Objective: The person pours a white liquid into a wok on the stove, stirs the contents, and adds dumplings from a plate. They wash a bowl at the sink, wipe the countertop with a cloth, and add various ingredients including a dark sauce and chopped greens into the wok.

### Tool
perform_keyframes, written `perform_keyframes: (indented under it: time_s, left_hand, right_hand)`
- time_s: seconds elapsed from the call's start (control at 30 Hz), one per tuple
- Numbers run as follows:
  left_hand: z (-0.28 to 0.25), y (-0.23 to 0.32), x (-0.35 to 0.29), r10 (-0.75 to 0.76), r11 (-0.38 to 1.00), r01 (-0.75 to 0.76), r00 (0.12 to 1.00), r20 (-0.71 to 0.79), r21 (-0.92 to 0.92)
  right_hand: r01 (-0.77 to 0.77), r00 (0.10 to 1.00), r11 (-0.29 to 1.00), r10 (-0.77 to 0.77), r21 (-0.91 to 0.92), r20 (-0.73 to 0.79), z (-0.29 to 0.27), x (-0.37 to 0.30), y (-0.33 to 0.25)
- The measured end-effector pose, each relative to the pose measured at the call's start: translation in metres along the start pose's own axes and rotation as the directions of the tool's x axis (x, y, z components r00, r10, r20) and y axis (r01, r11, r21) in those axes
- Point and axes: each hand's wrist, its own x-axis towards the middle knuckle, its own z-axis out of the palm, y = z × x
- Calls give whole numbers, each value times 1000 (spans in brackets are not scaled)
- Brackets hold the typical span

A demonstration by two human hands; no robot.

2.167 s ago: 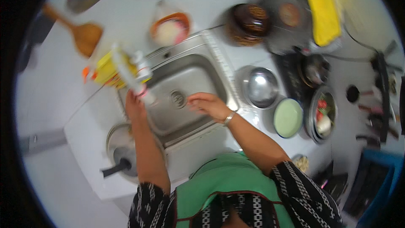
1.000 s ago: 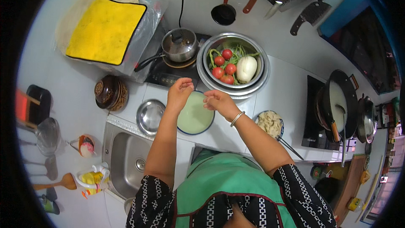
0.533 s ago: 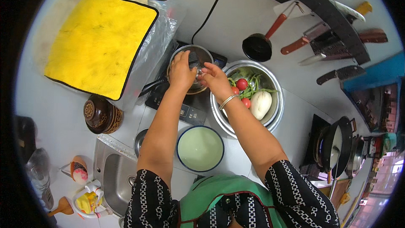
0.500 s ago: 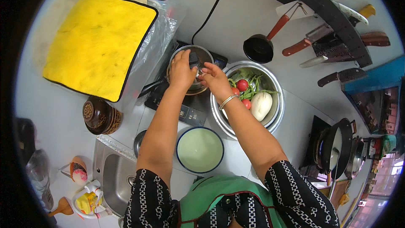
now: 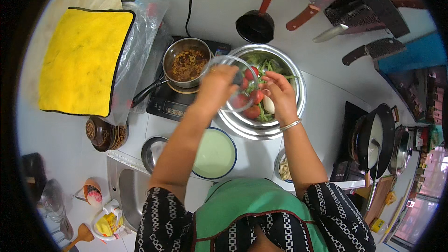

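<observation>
My left hand [image 5: 215, 87] is closed around the dark knob of a clear glass lid [image 5: 251, 73], which hangs tilted between a saucepan and a bowl. The small steel saucepan [image 5: 179, 45] stands uncovered on a hot plate [image 5: 164, 108]. Inside it lies a brown, chopped or crumbled food [image 5: 187, 65]. My right hand [image 5: 282, 96] hovers over the steel bowl [image 5: 298, 107], close to the lid's edge, fingers slightly bent and apart, holding nothing I can see. Red tomatoes [image 5: 254, 113], green beans [image 5: 267, 65] and a pale oblong vegetable [image 5: 268, 104] lie in the bowl, partly hidden.
A pale green enamel basin [image 5: 215, 154] and a small steel bowl [image 5: 152, 153] stand nearer me, left of a dish of pale pieces [image 5: 283, 168]. A sink [image 5: 130, 196] is at the lower left. Knives [image 5: 322, 4] and a black pan [image 5: 255, 27] hang behind; a wok [image 5: 380, 135] is right.
My left hand has lifted the lid off the saucepan and carried it right, uncovering the food. My right hand has moved right, away from the pan. The view has shifted somewhat.
</observation>
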Motion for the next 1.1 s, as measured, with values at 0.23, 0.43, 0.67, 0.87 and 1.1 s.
perform_keyframes:
  time_s: [0.23,0.43,0.67,0.87,1.1]
  left_hand:
    - [94,35,-20,-148,988,137,968,201,66]
    - [43,29,-113,-363,916,321,919,-156,-240]
    - [49,-5,-325,-683,683,726,673,-283,80]
    - [88,0,-356,-936,246,676,353,13,-694]
    - [24,35,-330,-916,213,563,400,38,-799]
  right_hand:
    - [-136,991,988,134,-73,-28,-39,-71,22]
    - [-183,928,917,280,-353,246,-56,-128,121]
    - [56,956,791,134,-609,262,-25,-136,191]
    - [61,956,713,161,-698,247,-16,-133,199]
    - [-76,938,896,214,-438,274,-3,-138,138]
